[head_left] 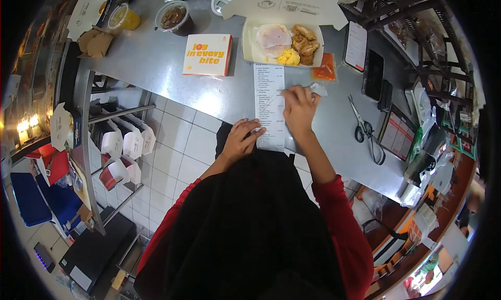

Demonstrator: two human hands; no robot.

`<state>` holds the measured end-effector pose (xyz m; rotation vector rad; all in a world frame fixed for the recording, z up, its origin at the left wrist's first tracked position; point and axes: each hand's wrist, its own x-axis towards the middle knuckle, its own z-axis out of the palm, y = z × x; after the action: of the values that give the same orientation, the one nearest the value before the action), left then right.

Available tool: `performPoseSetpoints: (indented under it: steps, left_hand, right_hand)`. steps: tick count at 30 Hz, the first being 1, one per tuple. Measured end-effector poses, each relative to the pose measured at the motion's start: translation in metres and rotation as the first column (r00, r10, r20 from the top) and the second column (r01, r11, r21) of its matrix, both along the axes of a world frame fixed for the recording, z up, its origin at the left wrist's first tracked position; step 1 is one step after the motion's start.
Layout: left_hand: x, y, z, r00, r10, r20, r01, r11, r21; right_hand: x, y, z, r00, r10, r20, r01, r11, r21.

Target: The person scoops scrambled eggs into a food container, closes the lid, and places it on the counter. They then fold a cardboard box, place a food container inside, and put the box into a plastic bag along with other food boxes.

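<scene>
A long printed receipt (270, 99) lies on the steel table, running from the food box to the table's front edge. My left hand (241, 139) rests at its lower left side, fingers bent onto the paper near the edge. Beside its right side, my right hand (301, 109) has its fingers pinched together; a crumpled bit of clear plastic (318, 89) shows at the fingertips. Above the receipt stands an open food box (252, 52) with a pale round slice, scrambled egg and browned meat pieces. A sachet of red sauce (324, 68) lies at the box's lower right corner.
Scissors (364, 127), two phones (355, 47) (372, 75) and a tablet (397, 133) lie to the right. On the left are a white and orange box (207, 55), a dark cup (174, 18) and a yellow cup (124, 17). Racks border the right side.
</scene>
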<state>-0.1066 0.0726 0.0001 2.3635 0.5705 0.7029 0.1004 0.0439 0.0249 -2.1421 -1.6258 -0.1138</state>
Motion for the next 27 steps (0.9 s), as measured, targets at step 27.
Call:
performPoseSetpoints:
  steps: [27]
  left_hand:
    - [0.295,0.521,0.070,0.213,0.137,-0.967,0.417,0.882,0.217]
  right_hand:
    - [-0.001,-0.040,0.000,0.803,-0.555,-0.216,0.569,0.822,-0.001]
